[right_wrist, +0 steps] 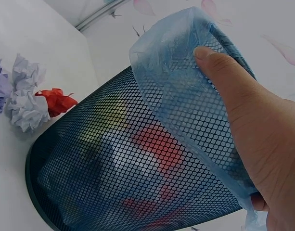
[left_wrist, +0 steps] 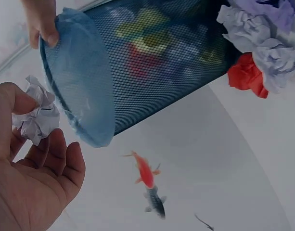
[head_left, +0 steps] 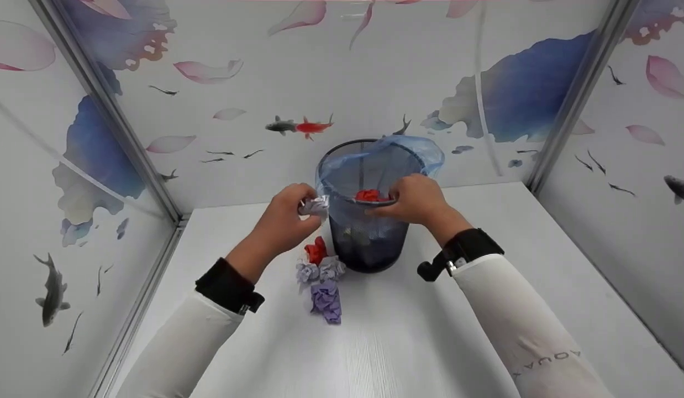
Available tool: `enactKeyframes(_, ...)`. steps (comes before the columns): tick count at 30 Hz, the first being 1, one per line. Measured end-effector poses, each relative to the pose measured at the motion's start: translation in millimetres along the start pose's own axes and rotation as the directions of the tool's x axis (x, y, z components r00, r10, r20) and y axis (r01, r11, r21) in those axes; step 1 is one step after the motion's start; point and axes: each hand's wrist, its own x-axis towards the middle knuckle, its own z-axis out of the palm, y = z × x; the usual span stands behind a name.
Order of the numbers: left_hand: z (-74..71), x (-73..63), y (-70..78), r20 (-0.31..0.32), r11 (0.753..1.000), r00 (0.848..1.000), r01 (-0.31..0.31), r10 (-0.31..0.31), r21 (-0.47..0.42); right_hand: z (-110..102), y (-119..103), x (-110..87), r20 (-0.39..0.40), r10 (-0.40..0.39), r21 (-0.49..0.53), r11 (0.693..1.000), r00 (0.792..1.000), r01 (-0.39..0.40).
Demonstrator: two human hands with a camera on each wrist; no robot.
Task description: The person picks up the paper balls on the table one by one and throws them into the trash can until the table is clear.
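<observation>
My left hand (head_left: 281, 224) pinches a crumpled white paper ball (head_left: 316, 206) just left of the rim of a dark mesh wastebasket (head_left: 369, 254). In the left wrist view the paper ball (left_wrist: 39, 113) sits between thumb and fingers, apart from the rim. My right hand (head_left: 422, 202) grips the basket's near right rim, with its thumb (right_wrist: 219, 62) outside over the blue plastic liner (right_wrist: 171, 53). Through the mesh, red, yellow and white crumpled papers (right_wrist: 159, 144) show inside. A red paper (head_left: 368, 195) is visible within, beside the right fingers.
On the white table (head_left: 386, 337), left of the basket, lie a red paper ball (head_left: 316, 250), two white ones (head_left: 332, 269) and a purple crumpled paper (head_left: 326, 301). Behind the basket stands a printed wall panel (head_left: 237, 166); side panels with metal posts flank the table.
</observation>
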Motion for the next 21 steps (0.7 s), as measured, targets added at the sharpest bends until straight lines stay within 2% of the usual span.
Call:
enactKeyframes(4, -8.6, 20.5, 14.6, -0.016, 0.999, 0.999, -0.041, 0.040, -0.004, 0.2, -0.4, 0.1, 0.001, 0.011, 0.000, 1.000, 1.000, -0.011)
enactKeyframes(9, -14.0, 42.6, 31.8, -0.035, 0.999, 0.998, -0.050, 0.050, -0.003, 0.8, -0.6, 0.4, 0.003, 0.019, 0.010, 1.000, 1.000, -0.019)
enactKeyframes(17, -9.8, 69.3, 45.9, -0.082, 0.997, 0.994, -0.070, 0.072, 0.020, 0.1, 0.1, 0.9, -0.009, 0.004, 0.014, 1.000, 1.000, -0.004)
enactKeyframes(21, -5.7, 80.2, 51.0, -0.092, 0.998, 0.994, -0.058, 0.060, 0.028, -0.3, -0.3, 1.0, -0.003, 0.009, 0.013, 1.000, 1.000, -0.009)
